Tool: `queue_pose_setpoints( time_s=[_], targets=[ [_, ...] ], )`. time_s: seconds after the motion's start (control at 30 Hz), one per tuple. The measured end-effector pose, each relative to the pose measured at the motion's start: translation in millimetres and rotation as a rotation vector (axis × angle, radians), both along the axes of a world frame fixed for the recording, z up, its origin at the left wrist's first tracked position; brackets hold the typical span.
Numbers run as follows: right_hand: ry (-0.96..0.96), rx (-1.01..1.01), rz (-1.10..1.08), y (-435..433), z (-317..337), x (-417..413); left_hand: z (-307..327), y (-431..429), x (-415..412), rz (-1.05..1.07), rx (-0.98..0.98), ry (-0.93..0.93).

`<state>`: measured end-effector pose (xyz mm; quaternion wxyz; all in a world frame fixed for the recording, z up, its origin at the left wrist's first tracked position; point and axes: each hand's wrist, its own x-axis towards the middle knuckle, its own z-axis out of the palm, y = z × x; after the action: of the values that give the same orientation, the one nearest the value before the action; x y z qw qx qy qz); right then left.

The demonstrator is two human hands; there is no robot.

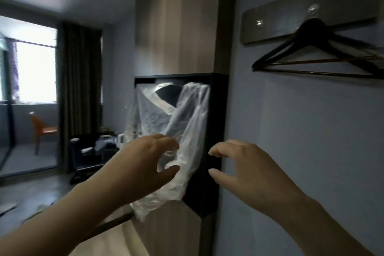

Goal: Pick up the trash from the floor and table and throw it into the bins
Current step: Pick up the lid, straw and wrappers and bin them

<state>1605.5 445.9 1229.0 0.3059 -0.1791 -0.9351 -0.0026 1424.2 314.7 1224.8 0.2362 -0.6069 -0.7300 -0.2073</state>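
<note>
Head view: a dim room, with two bare forearms reaching forward.
Plastic bag [187,114]: thin, clear, crinkled film. It is up in the air in front of the niche, its top near the niche's upper edge and its bunched lower end sagging below the left hand.
Left hand [145,164]: fingers curved and thumb apart from them, with a fold of film in the gap. Whether it grips the film cannot be told.
Right hand [245,170]: just right of the bag, not touching it. Its fingers are loosely hooked and hold nothing.
Niche [216,122]: a matt black, box-shaped recess in a wardrobe [176,27] of smooth wood-grain panels.
Hanger [311,48]: dark and triangular, on a glossy hook of a grey rectangular wall plate [280,21].
Background: an orange moulded chair [41,129] and a dark pleated curtain [81,89].
</note>
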Motion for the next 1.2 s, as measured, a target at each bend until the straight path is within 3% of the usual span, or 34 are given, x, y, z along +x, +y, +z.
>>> queue_pose_setpoints(
  time_s=[0.23, 0.53, 1.2],
  targets=[
    [-0.024, 0.012, 0.226, -91.4, -4.6, -135.1, -4.3, -130.1, -86.3, 0.255, -0.024, -0.05],
    [-0.087, 0.038, 0.479, -146.5, -18.3, -259.4, -25.8, -220.2, -163.9, 0.482, 0.007, -0.106],
    [-0.107, 0.058, 0.679, -58.6, -27.4, -555.5, -30.7, -153.5, -414.0, 0.694, 0.037, -0.122]
  ],
)
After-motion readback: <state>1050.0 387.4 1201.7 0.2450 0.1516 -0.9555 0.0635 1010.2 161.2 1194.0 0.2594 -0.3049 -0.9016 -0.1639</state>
